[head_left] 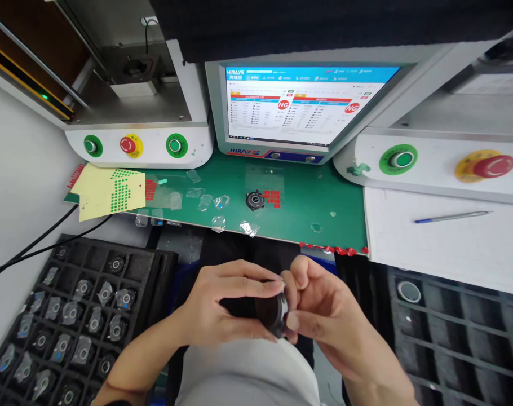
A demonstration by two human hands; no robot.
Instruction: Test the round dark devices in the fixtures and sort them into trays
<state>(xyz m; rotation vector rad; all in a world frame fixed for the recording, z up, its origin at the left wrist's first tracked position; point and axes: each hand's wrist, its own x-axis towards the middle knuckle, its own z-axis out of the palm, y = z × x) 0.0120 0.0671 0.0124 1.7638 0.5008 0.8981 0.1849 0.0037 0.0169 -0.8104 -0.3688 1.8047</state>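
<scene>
Close to my body, above my lap, a round black smartwatch case (272, 309) is tilted on its edge. My left hand (229, 301) grips it, fingers along the top and thumb below. At its right rim, my right hand (324, 310) pinches with thumb and curled fingers; whatever small part lies between those fingertips is hidden. A second black watch case (255, 199) rests on the green bench mat (299, 225) with its sensor side up, beside a sheet of red stickers (272, 198).
Left, a black foam tray (81, 259) carries many film-wrapped watch cases. Another tray (446, 338) at right has one round piece (409, 291). Film scraps (218, 224) and yellow sticker sheets (113, 192) lie on the bench. A monitor (290, 107) stands between button panels; a pen (451, 217) lies on paper.
</scene>
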